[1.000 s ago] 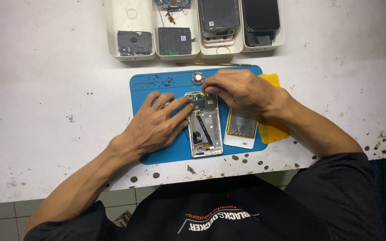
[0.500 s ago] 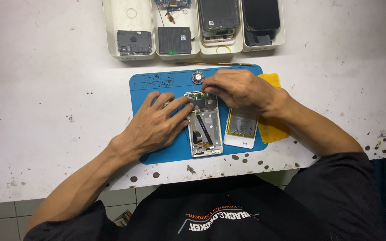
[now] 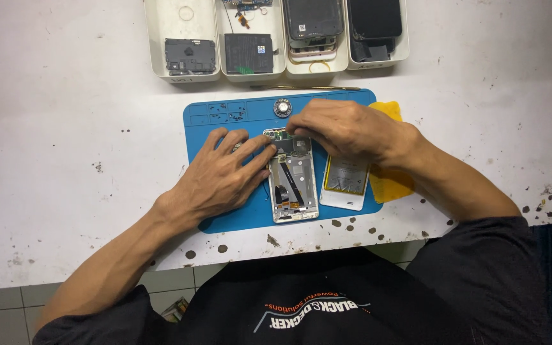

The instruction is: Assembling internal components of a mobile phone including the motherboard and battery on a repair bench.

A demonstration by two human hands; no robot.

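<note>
Your left hand (image 3: 222,176) lies flat, fingers spread, on the blue repair mat (image 3: 225,118), fingertips touching the opened phone (image 3: 292,179). Your right hand (image 3: 346,128) curls over the phone's top end, fingers pinched there; what they grip is hidden. The mat's near edge sits close to the white table (image 3: 65,128) rim.

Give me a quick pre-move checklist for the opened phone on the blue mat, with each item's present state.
1. Opened phone lies flat and wholly on the blue mat: ok.
2. Left hand rests flat beside the phone, fingertips at its upper left edge: ok.
3. Right hand is over the phone's top end: ok; whether it pinches a tool or a part: cannot tell.
4. White panel lies apart from the phone, on the mat's right side: ok.
5. Small round part sits loose on the mat just above the right hand's fingers, easily knocked: not ok.
</note>
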